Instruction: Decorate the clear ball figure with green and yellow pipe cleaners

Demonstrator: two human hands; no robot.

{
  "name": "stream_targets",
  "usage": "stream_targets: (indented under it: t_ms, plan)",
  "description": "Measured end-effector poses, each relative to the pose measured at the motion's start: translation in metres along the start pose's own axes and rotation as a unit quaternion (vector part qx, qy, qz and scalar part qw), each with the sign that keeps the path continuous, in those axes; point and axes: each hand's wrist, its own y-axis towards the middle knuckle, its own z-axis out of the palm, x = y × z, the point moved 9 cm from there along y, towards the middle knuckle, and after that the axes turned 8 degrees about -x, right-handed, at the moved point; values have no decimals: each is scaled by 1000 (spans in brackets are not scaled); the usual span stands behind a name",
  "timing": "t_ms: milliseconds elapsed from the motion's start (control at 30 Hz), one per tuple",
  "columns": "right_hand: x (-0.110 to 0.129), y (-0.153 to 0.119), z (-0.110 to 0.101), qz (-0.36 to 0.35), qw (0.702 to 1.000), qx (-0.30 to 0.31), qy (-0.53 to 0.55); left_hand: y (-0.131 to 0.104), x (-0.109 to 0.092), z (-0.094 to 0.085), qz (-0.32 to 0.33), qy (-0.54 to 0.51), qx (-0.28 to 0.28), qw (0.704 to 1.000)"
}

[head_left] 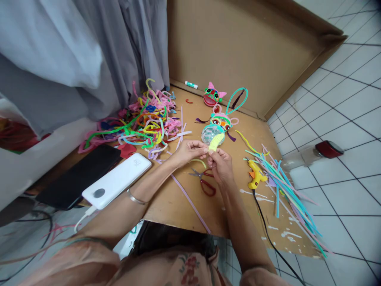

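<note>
Over the middle of the brown work surface, my left hand (193, 151) and my right hand (220, 162) meet, fingertips pinched together. Between them they grip a pale yellow coiled pipe cleaner (216, 142), its lower end hidden by the fingers. Just behind it rests a clear ball with a turquoise rim (209, 133). A lion-like pipe cleaner head (222, 122) with pink ears, big eyes and purple tassels adjoins the ball. Below my hands lie red-handled scissors (206, 183), partly covered by my right hand.
A tangled heap of coloured pipe cleaners (149, 123) lies at left, near a white power bank (117, 180) and a black phone-like slab (80, 174). At right are a yellow glue gun (255, 174) with a cord and straight pipe cleaners (293, 198). A pink-horned head (212, 96) sits behind.
</note>
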Motion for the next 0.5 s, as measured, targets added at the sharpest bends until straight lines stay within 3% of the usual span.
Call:
stream_targets:
  t_ms: [500]
  plan:
    - [-5, -3, 6, 26, 997, 36, 56, 1, 6, 0, -20, -23, 37, 999]
